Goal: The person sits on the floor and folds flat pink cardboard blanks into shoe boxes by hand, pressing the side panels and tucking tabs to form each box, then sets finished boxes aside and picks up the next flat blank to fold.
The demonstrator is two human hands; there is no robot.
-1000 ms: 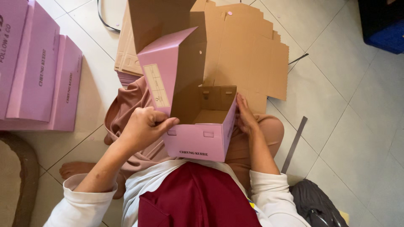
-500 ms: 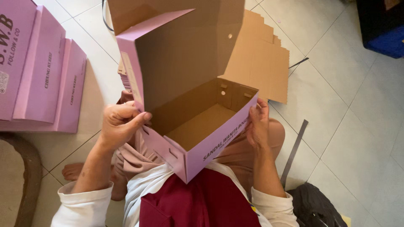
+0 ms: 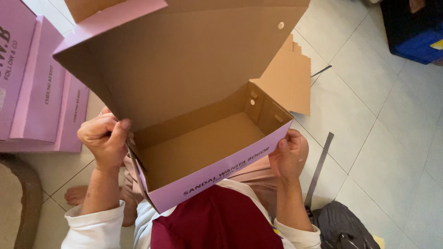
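Your left hand [image 3: 105,138] and right hand [image 3: 288,154] each clamp one open pink box [image 3: 203,152]; three finished pink boxes [image 3: 41,92] stacked beside.

The pink cardboard box [image 3: 203,152] has tilted up toward the camera, its brown inside now facing it. The left hand [image 3: 104,140] has shifted to the near-left corner; the right hand [image 3: 288,154] apparently slid onto the front-right corner.

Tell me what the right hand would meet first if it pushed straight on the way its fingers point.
The right hand already grips the box's right front corner; pushing on, it likely meets that end wall.
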